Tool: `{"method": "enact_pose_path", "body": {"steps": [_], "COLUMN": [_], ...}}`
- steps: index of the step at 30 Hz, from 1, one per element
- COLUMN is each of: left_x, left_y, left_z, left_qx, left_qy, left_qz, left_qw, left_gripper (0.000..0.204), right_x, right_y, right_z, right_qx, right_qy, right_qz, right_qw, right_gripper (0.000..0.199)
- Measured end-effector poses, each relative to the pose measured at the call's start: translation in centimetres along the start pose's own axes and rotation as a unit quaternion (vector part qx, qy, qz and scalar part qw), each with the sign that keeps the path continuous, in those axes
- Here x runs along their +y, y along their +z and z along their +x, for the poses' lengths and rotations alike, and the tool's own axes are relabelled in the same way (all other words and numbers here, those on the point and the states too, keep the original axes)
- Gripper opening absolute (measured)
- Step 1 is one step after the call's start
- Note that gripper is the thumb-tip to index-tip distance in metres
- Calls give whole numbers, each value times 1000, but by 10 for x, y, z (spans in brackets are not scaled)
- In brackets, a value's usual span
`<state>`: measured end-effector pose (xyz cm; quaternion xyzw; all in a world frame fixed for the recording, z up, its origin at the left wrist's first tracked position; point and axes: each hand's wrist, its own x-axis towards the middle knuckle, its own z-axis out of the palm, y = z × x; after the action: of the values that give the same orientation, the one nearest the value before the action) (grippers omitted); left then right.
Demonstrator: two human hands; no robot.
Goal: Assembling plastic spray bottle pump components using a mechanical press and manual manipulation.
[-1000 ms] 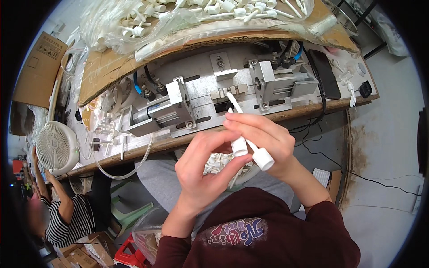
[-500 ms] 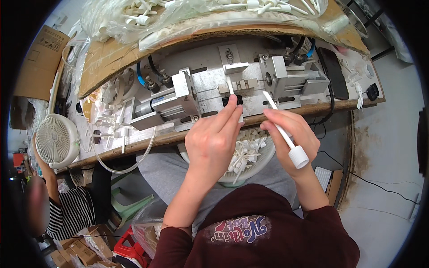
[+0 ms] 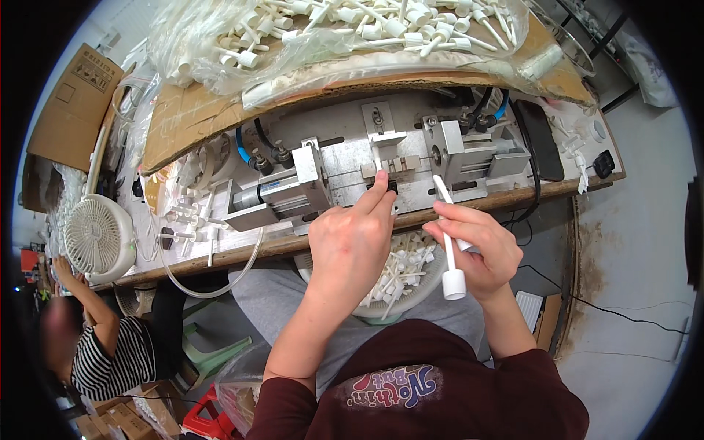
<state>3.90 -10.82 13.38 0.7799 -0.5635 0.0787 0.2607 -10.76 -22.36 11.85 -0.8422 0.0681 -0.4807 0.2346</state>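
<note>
My left hand reaches to the metal holding fixture at the middle of the bench, index finger stretched out. Its fingertip is on a slim white rod lying at the fixture; the thumb is hidden, so its grip cannot be made out. My right hand is closed on a white stick with a ribbed cap, cap hanging toward me. Another white piece shows between those fingers. Beneath both hands, a round basket on my lap holds many white capped sticks.
Metal clamp blocks with cylinders and air hoses flank the fixture. Behind, a cardboard sheet bears a heap of white capped sticks. A fan stands left, a phone right. Another person sits at the left.
The capped stick in my right hand has swung so its cap hangs lower and further left, and a second white piece shows. My left finger stays at the fixture. The view has shifted.
</note>
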Motion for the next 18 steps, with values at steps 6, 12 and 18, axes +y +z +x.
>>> {"method": "enact_pose_path", "body": {"steps": [6,12,18], "left_x": [-4,11,23], "left_y": [0,-37,-48], "left_z": [2,-5,-26], "left_qx": [11,-115,-85], "left_qy": [40,-46,-11], "left_qz": [9,-175,-393], "left_qw": [999,977,915], "left_gripper": [18,47,48], "right_x": [3,9,5], "right_y": [1,-7,1], "right_z": [2,-2,-4], "right_qx": [43,35,8], "right_qy": [-35,-67,-104], "right_qz": [-26,-90,-85], "right_qw": [998,993,991], "right_gripper": [25,29,36]}}
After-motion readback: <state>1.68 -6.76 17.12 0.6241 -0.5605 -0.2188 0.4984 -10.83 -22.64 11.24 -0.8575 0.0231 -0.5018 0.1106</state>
